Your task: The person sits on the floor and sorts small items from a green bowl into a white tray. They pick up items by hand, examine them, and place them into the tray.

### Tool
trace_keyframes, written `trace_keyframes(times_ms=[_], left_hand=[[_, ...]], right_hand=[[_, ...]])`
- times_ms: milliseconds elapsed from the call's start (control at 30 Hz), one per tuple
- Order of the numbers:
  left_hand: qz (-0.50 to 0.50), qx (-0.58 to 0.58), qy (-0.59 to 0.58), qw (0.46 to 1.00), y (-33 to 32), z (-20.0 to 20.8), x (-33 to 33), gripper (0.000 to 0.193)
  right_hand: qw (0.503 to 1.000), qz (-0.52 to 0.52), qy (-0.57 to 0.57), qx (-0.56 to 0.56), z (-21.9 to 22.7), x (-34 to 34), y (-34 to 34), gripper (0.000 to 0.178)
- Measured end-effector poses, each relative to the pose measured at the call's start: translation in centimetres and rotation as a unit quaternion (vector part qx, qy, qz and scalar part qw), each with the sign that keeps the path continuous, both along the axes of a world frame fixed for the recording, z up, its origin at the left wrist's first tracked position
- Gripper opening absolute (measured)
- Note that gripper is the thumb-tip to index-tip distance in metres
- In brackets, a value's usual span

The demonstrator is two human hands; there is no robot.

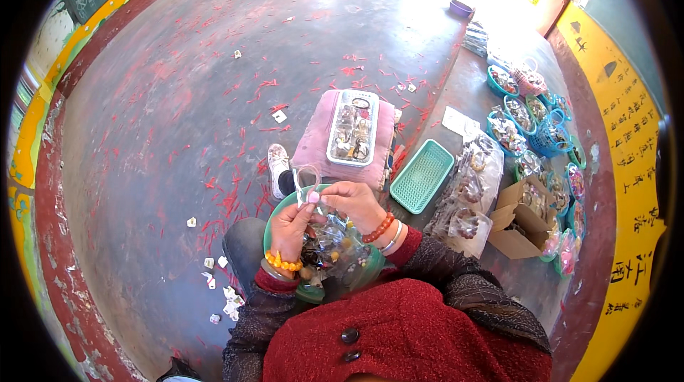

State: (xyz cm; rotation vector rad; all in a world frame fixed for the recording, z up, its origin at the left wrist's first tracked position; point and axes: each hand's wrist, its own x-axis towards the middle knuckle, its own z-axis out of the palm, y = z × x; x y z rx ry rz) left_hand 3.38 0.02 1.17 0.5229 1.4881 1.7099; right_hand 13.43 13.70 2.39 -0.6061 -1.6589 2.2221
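Our left hand and right hand meet above the near side of a green basin, thumbs and fingertips pinched nearly together on a clear piece; whether it is a bag or a band, we cannot tell. A pink spot shows between our fingertips. Packets fill the basin below. Ahead of us, a white tub sits on a pink cushion; to our right are a green basket and an open carton.
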Motion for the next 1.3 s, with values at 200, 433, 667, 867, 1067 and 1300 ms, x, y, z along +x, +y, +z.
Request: trace_keyframes(times_ms=[200,433,667,867,1067,1300], left_hand=[[0.015,0.012,-0.009,1.000,0.1,-0.2,0.2,0.023],[0.017,0.010,-0.013,1.000,-0.2,0.1,-0.1,0.023],[0.001,-0.009,-0.004,1.000,0.1,-0.3,-0.1,0.022],[-0.020,-0.020,0.007,1.000,0.0,-0.3,0.0,0.021],[-0.032,-0.020,0.006,0.999,0.7,-0.3,0.0,0.021],[-0.029,-0.029,0.014,0.999,0.8,-0.5,0.1,0.020]], right_hand=[[0.999,-0.007,-0.009,0.048,-0.1,-0.2,1.9,0.012],[0.970,-0.231,0.002,0.075,-7.8,-2.0,17.8,0.012],[0.837,-0.166,-0.317,0.413,-15.4,-5.6,29.0,0.019],[0.576,0.049,-0.437,0.689,-17.7,-8.9,31.4,0.023],[0.669,0.001,-0.480,0.567,-20.5,-10.1,33.3,0.024],[0.691,-0.231,-0.510,0.457,-14.4,-11.4,26.5,0.031]])
